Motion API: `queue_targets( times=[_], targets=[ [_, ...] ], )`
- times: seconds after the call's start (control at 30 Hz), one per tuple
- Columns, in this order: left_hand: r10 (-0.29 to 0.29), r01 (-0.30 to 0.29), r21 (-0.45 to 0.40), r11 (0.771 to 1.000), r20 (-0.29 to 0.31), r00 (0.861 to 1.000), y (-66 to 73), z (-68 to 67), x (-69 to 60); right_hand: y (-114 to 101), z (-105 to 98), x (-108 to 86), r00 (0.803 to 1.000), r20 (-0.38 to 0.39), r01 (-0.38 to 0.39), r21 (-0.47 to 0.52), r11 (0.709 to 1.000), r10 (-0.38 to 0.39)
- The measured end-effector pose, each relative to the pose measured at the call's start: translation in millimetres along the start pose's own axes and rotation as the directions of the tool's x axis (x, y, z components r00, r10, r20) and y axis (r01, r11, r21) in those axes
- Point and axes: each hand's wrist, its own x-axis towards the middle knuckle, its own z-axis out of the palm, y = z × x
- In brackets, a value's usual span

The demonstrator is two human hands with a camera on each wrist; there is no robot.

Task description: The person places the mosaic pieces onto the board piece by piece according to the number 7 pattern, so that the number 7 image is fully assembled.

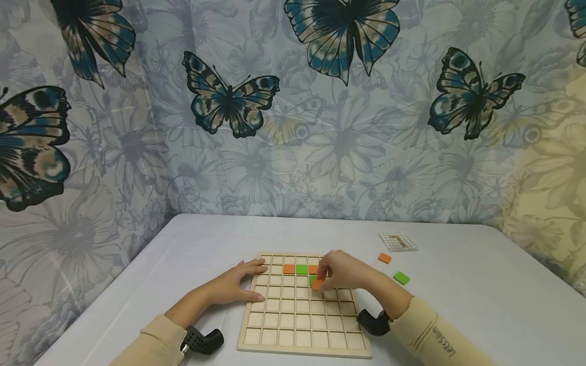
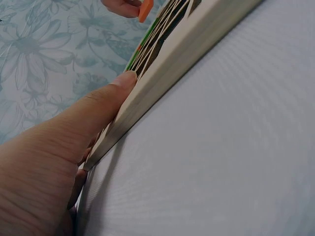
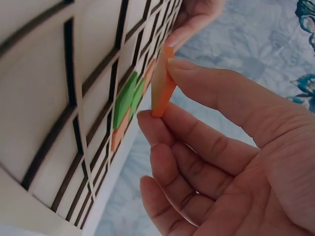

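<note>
A wooden grid board (image 1: 287,321) lies flat on the white table. My right hand (image 1: 345,270) pinches an orange square tile (image 3: 166,88) between thumb and fingers, tilted just above the board. Along one row of cells sit an orange tile (image 1: 289,269), a green tile (image 1: 301,269) and another orange tile (image 1: 313,269), partly covered by my fingers. Below the last one, a second green tile (image 1: 312,278) shows behind the pinched tile. My left hand (image 1: 231,284) rests on the board's left edge with fingers spread; its thumb (image 2: 110,91) touches the top of the rim.
To the right of the board lie a loose orange tile (image 1: 384,258) and a loose green tile (image 1: 401,277). Behind them is a small card (image 1: 397,242) printed with a grid pattern. A butterfly-patterned cloth (image 1: 256,168) hangs behind the table (image 1: 220,234).
</note>
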Motion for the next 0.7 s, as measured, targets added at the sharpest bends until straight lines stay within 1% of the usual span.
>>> queue_targets(
  times=[0.17, 0.27, 0.5, 0.7],
  targets=[
    [-0.006, 0.006, -0.005, 1.0, -0.004, 1.0, -0.9, 0.6, 0.4, -0.1, 5.3, 1.0, 1.0, 0.011, -0.022, 0.024, 0.999, 0.021],
    [-0.009, 0.009, -0.004, 1.0, -0.009, 1.0, -1.4, 0.8, 0.4, -0.3, 7.3, 0.6, 1.0, 0.015, -0.01, 0.024, 1.0, 0.01],
    [-0.007, 0.007, -0.005, 1.0, -0.009, 1.0, -1.8, 1.0, 0.0, -2.1, 9.9, -0.3, 1.0, 0.008, 0.024, -0.011, 1.0, -0.024],
    [-0.001, 0.001, -0.004, 1.0, -0.008, 1.0, -1.3, 0.5, -0.1, -3.5, 11.5, -0.4, 1.0, 0.0, 0.022, -0.035, 0.999, -0.022]
  ],
)
